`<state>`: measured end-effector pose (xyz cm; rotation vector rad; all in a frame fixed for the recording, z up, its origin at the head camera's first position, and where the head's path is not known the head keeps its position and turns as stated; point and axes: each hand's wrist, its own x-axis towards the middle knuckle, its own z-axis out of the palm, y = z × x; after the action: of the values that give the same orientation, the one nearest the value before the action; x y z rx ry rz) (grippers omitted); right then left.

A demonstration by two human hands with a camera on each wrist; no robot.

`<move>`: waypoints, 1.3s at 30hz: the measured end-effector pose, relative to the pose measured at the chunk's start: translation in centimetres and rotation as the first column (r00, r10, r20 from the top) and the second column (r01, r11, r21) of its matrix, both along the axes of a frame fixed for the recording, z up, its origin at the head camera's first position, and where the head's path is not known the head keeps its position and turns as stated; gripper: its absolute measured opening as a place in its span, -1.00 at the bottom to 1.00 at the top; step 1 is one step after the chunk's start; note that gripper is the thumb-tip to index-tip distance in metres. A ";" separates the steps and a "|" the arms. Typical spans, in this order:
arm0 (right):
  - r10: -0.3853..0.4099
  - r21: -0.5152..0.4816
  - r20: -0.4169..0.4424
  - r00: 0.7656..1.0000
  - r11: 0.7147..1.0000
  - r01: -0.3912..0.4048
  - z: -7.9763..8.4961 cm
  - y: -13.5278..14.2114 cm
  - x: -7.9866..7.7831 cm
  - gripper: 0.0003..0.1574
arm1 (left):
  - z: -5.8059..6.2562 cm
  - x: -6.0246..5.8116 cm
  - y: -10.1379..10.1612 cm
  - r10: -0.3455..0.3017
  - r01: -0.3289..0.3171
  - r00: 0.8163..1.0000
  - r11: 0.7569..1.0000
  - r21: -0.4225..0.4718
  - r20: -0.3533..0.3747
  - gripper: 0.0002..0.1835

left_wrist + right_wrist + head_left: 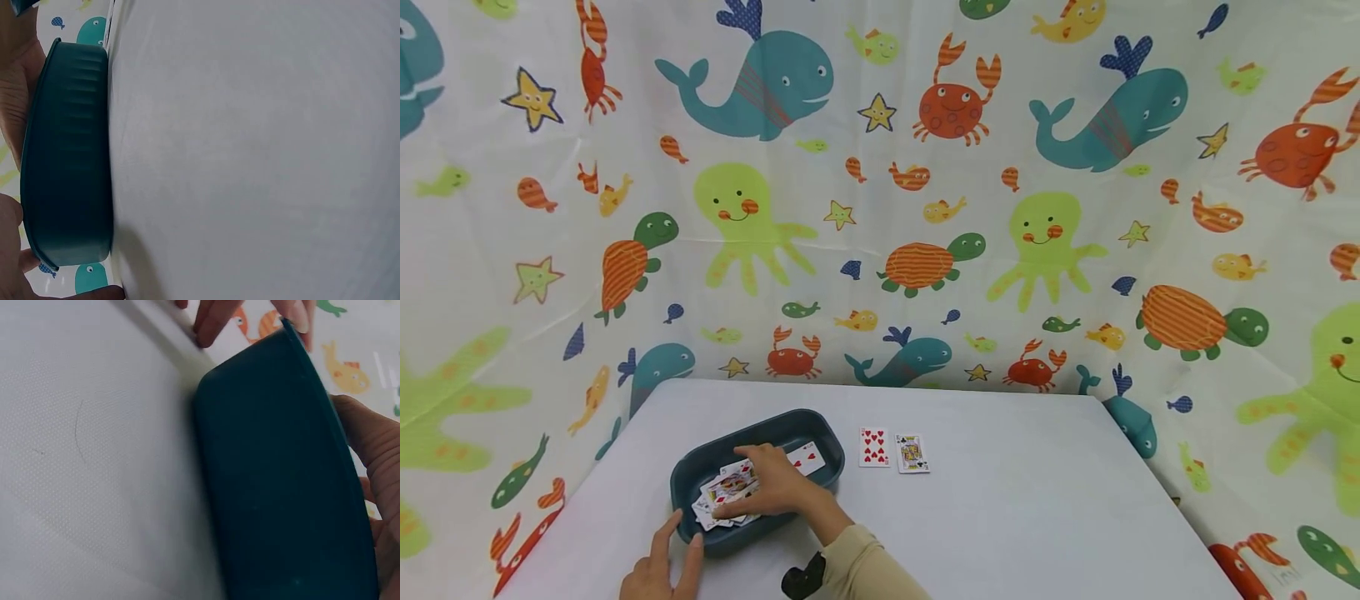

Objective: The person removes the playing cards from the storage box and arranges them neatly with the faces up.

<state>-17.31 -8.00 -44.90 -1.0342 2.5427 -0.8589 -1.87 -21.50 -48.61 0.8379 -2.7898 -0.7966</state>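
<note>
A dark teal plastic tub [758, 425] stands at the left of the white table, its outer wall filling much of both wrist views. Inside lies a loose heap of playing cards [730, 483], with a red diamond face card on top. Another red-suit card [807, 458] leans at the tub's right end. My right hand [778, 483] reaches over the near rim, thumb and fingers spread wide above the heap; whether the fingertips touch the cards is unclear. At the tub's near left corner, my left hand [658, 571] rests its extended fingers against the wall.
Right of the tub, two playing cards lie face up side by side: a hearts number card [874, 447] and a black-suit face card [913, 454]. The white table [1000, 500] ends at a sea-animal curtain [865, 208]. A black object [803, 577] sits by the right wrist.
</note>
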 end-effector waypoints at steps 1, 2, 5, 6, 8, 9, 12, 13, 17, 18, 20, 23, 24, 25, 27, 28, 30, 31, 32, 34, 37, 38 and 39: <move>0.003 0.012 -0.005 1.000 1.000 -0.003 0.0 -0.2 0.1 0.11 | -0.1 0.1 0.0 0.010 -0.010 1.000 1.000 -0.004 -0.003 -0.30; 0.006 0.023 -0.011 1.000 1.000 -0.006 -0.1 -0.3 0.1 0.11 | -0.2 0.1 0.0 0.017 -0.017 1.000 1.000 -0.010 -0.003 -0.28; 0.007 0.038 -0.018 1.000 0.999 -0.006 -0.1 -0.6 0.2 0.10 | -0.4 0.2 -0.1 0.022 -0.022 1.000 1.000 -0.020 0.001 -0.24; 0.007 0.044 -0.025 1.000 0.999 -0.006 -0.1 -0.6 0.2 0.09 | -0.4 0.1 -0.1 0.024 -0.024 1.000 0.999 -0.022 0.000 -0.25; 0.004 0.060 -0.045 0.999 0.998 -0.001 -0.1 -0.8 0.1 0.09 | -0.4 0.1 -0.1 0.029 -0.029 1.000 0.999 -0.020 -0.006 -0.28; 0.001 0.070 -0.053 0.999 0.998 0.003 0.0 -0.9 0.1 0.09 | -0.4 0.1 0.0 0.030 -0.030 1.000 0.999 -0.018 -0.006 -0.31; -0.009 0.104 -0.077 0.997 0.994 0.017 0.0 -1.1 0.1 0.10 | -0.2 0.0 0.0 0.026 -0.026 1.000 1.000 -0.006 0.003 -0.30; -0.014 0.114 -0.081 0.997 0.993 0.023 0.0 -1.2 0.1 0.09 | -0.1 0.0 0.0 0.022 -0.022 1.000 1.000 -0.001 0.010 -0.27; -0.032 0.141 -0.085 0.996 0.989 0.044 0.1 -1.6 0.0 0.08 | 0.1 0.1 -0.1 0.007 -0.008 0.999 1.000 0.013 0.033 -0.15; -0.036 0.145 -0.087 0.996 0.988 0.049 0.1 -1.7 -0.1 0.07 | 0.1 0.1 -0.1 0.003 -0.004 0.999 1.000 0.016 0.037 -0.13; -0.048 0.151 -0.086 0.995 0.987 0.061 0.2 -2.0 -0.2 0.06 | 0.2 0.1 -0.2 -0.002 0.002 0.999 1.000 0.015 0.038 -0.13; -0.068 0.165 -0.076 0.995 0.983 0.079 0.2 -2.2 -0.2 0.06 | 0.2 0.1 -0.2 -0.006 0.005 0.999 1.000 0.012 0.034 -0.16; -0.075 0.172 -0.071 0.995 0.981 0.086 0.3 -2.3 -0.3 0.07 | 0.2 0.1 -0.2 -0.005 0.005 0.999 1.000 0.011 0.032 -0.16; -0.084 0.180 -0.066 0.994 0.979 0.094 0.2 -2.4 -0.3 0.08 | 0.2 0.1 -0.2 -0.003 0.003 1.000 1.000 0.009 0.029 -0.16; -0.093 0.202 -0.069 0.993 0.974 0.105 0.2 -2.6 -0.3 0.09 | 0.2 0.1 -0.2 0.000 0.000 1.000 1.000 0.009 0.028 -0.15; -0.095 0.215 -0.076 0.993 0.971 0.109 0.1 -2.7 -0.3 0.10 | 0.2 0.1 -0.2 -0.003 0.003 0.999 1.000 0.012 0.034 -0.13; -0.098 0.237 -0.094 0.991 0.964 0.118 0.0 -2.8 -0.4 0.12 | 0.3 0.1 -0.3 -0.014 0.013 0.999 1.000 0.018 0.051 -0.11; -0.095 0.248 -0.107 0.990 0.961 0.120 -0.1 -2.9 -0.4 0.12 | 0.3 0.1 -0.3 -0.022 0.021 0.998 1.000 0.021 0.061 -0.12; -0.093 0.258 -0.120 0.988 0.959 0.121 -0.3 -3.0 -0.4 0.13 | 0.4 0.1 -0.4 -0.031 0.029 0.997 0.999 0.025 0.069 -0.14; -0.087 0.269 -0.143 0.986 0.955 0.123 -0.5 -3.1 -0.5 0.14 | 0.6 0.0 -0.4 -0.043 0.041 0.996 0.999 0.030 0.082 -0.19; -0.077 0.277 -0.167 0.983 0.953 0.121 -0.8 -3.2 -0.6 0.15 | 0.7 0.0 -0.3 -0.041 0.039 0.996 0.999 0.023 0.074 -0.28; -0.074 0.278 -0.170 0.983 0.953 0.120 -0.8 -3.3 -0.6 0.14 | 0.8 0.1 -0.2 -0.036 0.035 0.997 0.999 0.021 0.072 -0.28; -0.071 0.282 -0.176 0.982 0.952 0.119 -0.8 -3.3 -0.6 0.13 | 0.8 0.1 -0.2 -0.032 0.031 0.997 0.999 0.018 0.072 -0.28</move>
<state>-17.89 -11.30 -45.69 -0.9290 2.7675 -0.4135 -1.78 -21.69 -47.79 0.8432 -2.8698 -0.8120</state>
